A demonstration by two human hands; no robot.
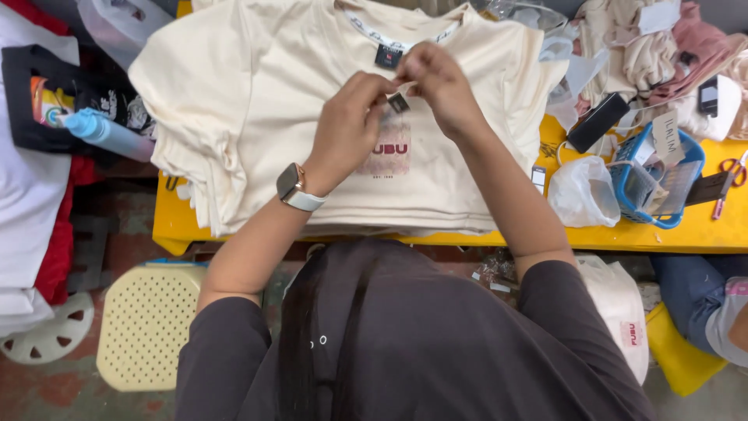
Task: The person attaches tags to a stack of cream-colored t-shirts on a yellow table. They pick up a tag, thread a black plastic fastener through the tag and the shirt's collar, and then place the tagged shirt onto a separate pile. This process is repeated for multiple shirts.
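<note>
A stack of cream T-shirts (257, 101) lies on a yellow table (701, 230), the top one with a pink chest print and a dark neck label (388, 55). Both hands meet above the chest of the top shirt. My left hand (349, 125), with a watch on the wrist, pinches a small dark tag (398, 103) with its fingertips. My right hand (440, 82) is closed on the same tag from above, just below the collar.
A blue basket (658, 175) with tags, a clear plastic bag (583, 191), a black device (596, 121) and red scissors (728, 183) lie at the right. More folded garments are piled at the back right. A spray bottle (105, 132) and dark shirts sit left. A cream stool (144, 327) stands below.
</note>
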